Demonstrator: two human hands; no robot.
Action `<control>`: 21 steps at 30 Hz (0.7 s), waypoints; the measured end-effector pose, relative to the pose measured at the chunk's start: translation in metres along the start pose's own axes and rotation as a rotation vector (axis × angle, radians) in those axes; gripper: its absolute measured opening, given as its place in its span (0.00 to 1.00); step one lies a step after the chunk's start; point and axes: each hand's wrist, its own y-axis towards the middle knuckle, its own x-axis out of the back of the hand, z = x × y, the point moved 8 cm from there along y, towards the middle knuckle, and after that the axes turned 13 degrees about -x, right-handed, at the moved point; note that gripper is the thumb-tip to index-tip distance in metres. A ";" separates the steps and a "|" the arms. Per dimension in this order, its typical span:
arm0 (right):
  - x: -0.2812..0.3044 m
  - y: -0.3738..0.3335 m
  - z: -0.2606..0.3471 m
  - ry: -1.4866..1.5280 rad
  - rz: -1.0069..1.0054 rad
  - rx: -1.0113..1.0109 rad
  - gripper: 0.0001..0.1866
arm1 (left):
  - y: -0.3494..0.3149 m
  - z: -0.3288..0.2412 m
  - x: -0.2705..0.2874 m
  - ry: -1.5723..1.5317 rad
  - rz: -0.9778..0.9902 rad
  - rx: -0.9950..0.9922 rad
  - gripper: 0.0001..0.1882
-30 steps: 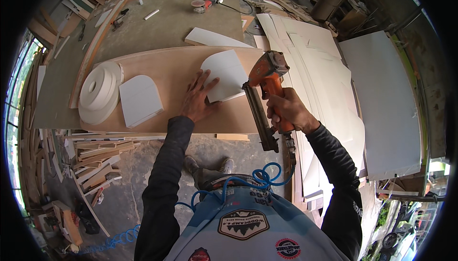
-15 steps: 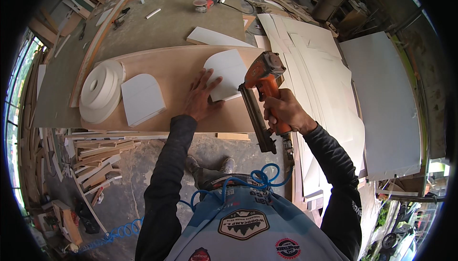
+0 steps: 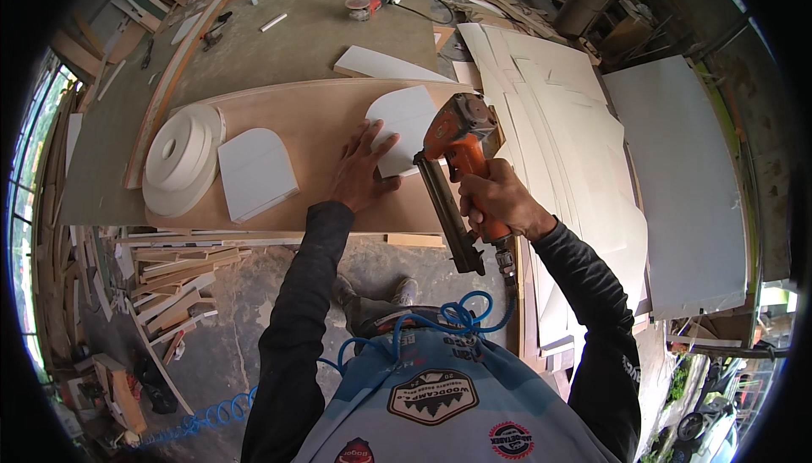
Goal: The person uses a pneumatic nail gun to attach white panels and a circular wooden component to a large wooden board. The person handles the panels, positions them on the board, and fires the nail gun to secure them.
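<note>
My right hand [image 3: 506, 199] is wrapped round the handle of an orange and black nail gun [image 3: 461, 137], which has a blue air hose [image 3: 474, 311] at its base. The gun's nose is over the near right part of a white panel with a rounded corner [image 3: 404, 116]; whether they touch I cannot tell. My left hand [image 3: 365, 171] lies with fingers spread on that panel's left edge, thumb along its near side. A second white rounded panel [image 3: 258, 174] lies to the left. Both rest on a brown board [image 3: 317, 125].
White stepped discs [image 3: 182, 158] sit at the board's left end. Beyond are a white strip [image 3: 393, 65] and a red sander with a cord [image 3: 364, 8]. Pale sheets [image 3: 558, 125] are stacked at right. Wood offcuts [image 3: 186, 281] lie at lower left, near the coiled hose.
The nail gun and my right hand have shifted slightly left, over the panel. My left hand stays on the panel, its fingers hardly moved.
</note>
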 end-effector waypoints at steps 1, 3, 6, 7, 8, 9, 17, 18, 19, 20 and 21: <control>0.000 0.002 -0.001 0.002 0.016 0.004 0.09 | 0.000 0.000 0.000 0.003 -0.002 -0.004 0.43; -0.001 0.003 -0.003 0.010 0.024 -0.002 0.09 | 0.001 -0.001 0.001 0.008 -0.007 -0.011 0.43; -0.009 0.000 0.000 0.016 0.017 -0.005 0.10 | 0.001 -0.001 0.002 0.004 -0.021 -0.021 0.43; -0.013 -0.002 0.003 0.011 0.022 0.010 0.09 | 0.001 -0.002 0.002 0.006 -0.025 -0.025 0.43; -0.015 -0.002 0.005 0.007 0.027 0.025 0.09 | 0.002 -0.002 0.002 0.009 -0.030 -0.029 0.43; -0.016 -0.002 0.004 0.008 0.030 0.026 0.09 | 0.001 -0.002 0.003 0.012 -0.034 -0.033 0.43; -0.019 0.001 0.006 -0.002 0.044 0.043 0.08 | 0.000 0.001 0.002 0.007 -0.044 -0.042 0.44; -0.020 0.000 0.005 0.000 0.038 0.044 0.09 | -0.001 0.002 0.002 0.007 -0.046 -0.043 0.44; -0.019 0.000 0.005 0.001 0.030 0.045 0.09 | -0.001 0.002 0.003 0.003 -0.034 -0.038 0.44; -0.018 0.000 0.004 0.001 0.022 0.046 0.09 | -0.001 0.001 0.003 -0.001 -0.023 -0.032 0.44; -0.016 -0.001 0.003 0.010 0.003 0.039 0.09 | -0.001 0.000 0.002 -0.005 -0.012 -0.026 0.44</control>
